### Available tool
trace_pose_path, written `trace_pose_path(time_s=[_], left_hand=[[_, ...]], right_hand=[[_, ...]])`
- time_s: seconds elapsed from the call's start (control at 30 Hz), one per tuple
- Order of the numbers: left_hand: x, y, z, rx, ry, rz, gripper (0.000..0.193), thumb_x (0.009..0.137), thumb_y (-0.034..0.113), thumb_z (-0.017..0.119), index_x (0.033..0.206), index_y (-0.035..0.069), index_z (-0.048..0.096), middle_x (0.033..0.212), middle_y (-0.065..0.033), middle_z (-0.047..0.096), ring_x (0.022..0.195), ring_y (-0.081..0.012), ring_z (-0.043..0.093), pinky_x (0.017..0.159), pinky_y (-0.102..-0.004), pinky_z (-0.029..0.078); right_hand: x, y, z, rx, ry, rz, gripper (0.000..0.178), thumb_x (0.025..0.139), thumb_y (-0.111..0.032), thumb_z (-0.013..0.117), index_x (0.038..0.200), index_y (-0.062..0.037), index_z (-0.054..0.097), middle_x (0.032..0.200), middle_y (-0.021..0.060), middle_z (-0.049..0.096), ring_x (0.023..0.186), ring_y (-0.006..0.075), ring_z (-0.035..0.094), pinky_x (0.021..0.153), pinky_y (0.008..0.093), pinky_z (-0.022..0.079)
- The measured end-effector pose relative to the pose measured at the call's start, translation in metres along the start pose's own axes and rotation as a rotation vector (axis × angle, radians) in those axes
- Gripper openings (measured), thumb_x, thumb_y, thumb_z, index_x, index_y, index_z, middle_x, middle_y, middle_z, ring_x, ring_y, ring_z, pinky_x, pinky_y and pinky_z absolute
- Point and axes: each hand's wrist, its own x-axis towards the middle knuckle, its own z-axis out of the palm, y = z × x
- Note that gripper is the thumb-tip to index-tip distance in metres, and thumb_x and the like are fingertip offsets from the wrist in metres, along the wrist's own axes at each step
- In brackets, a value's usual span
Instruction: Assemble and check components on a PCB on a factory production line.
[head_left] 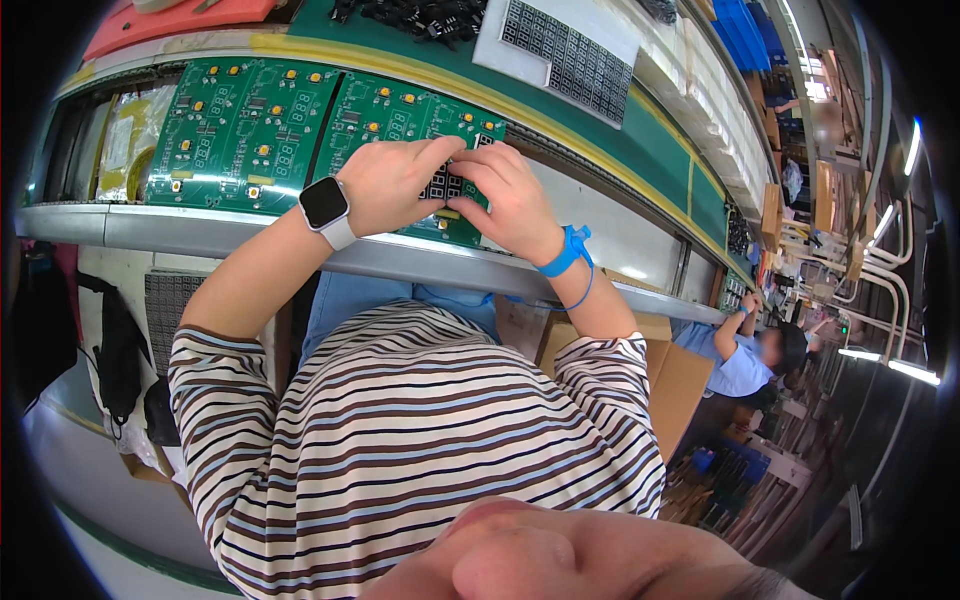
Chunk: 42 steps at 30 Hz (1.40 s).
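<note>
Both my hands meet over a green circuit board point(355, 105) with yellow-capped buttons and outlines printed for digits. Between them are several small black digit displays point(437, 187) with white segments, grouped at the board's right part. My left hand point(395, 185) has its fingers curled against the left side of these displays. From the other side, my right hand point(512, 200) closes with thumb and fingers bent around their right end. The fingers partly cover the displays, so their seating on the board is hidden.
Another green board point(240, 135) lies to the left, beside a yellow roll in clear plastic point(125, 150). A metal rail point(130, 228) runs along the near edge. Beyond lie a white foam tray of displays point(570, 60) and black parts point(430, 15). A co-worker point(740, 355) is at right.
</note>
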Motion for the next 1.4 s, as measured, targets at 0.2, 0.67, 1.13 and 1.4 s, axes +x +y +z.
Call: trace_pose_path(time_s=[0.2, 0.67, 1.13, 1.4], left_hand=[[0.001, -0.002, -0.003, -0.029, -0.001, 0.084, 0.051, 0.067, 0.018, 0.076, 0.110, 0.004, 0.054, 0.095, -0.0135, 0.064, 0.082, -0.0311, 0.064, 0.068, -0.0383, 0.052], [-0.001, 0.000, -0.004, 0.139, -0.173, -0.020, 0.040, 0.067, 0.020, 0.073, 0.101, 0.008, 0.057, 0.089, -0.0088, 0.063, 0.076, -0.0282, 0.064, 0.062, -0.0382, 0.051], [-0.001, -0.002, -0.001, 0.142, -0.092, 0.047, 0.031, 0.067, 0.019, 0.070, 0.089, 0.005, 0.052, 0.081, -0.0101, 0.060, 0.068, -0.0306, 0.063, 0.056, -0.0392, 0.052], [0.000, -0.006, -0.001, 0.139, -0.112, 0.058, 0.037, 0.068, 0.022, 0.072, 0.095, 0.005, 0.053, 0.085, -0.0108, 0.062, 0.071, -0.0301, 0.064, 0.057, -0.0383, 0.052]], right_hand=[[-0.009, -0.003, -0.003, -0.003, 0.088, 0.016, 0.036, 0.063, -0.010, 0.075, 0.095, -0.0029, 0.061, 0.096, 0.0103, 0.063, 0.088, 0.0298, 0.059, 0.087, 0.0425, 0.045], [-0.037, 0.000, 0.001, -0.040, 0.020, 0.159, 0.031, 0.066, -0.007, 0.075, 0.094, -0.0021, 0.062, 0.102, 0.0124, 0.065, 0.092, 0.0299, 0.060, 0.083, 0.0389, 0.048], [-0.037, 0.003, 0.000, -0.040, -0.018, 0.164, 0.029, 0.067, -0.008, 0.076, 0.092, -0.0024, 0.063, 0.103, 0.0121, 0.065, 0.092, 0.0299, 0.060, 0.081, 0.0387, 0.049], [-0.042, 0.006, 0.003, -0.029, 0.024, 0.142, 0.029, 0.066, -0.011, 0.077, 0.091, -0.0024, 0.064, 0.107, 0.0122, 0.063, 0.095, 0.0303, 0.058, 0.083, 0.0398, 0.048]])
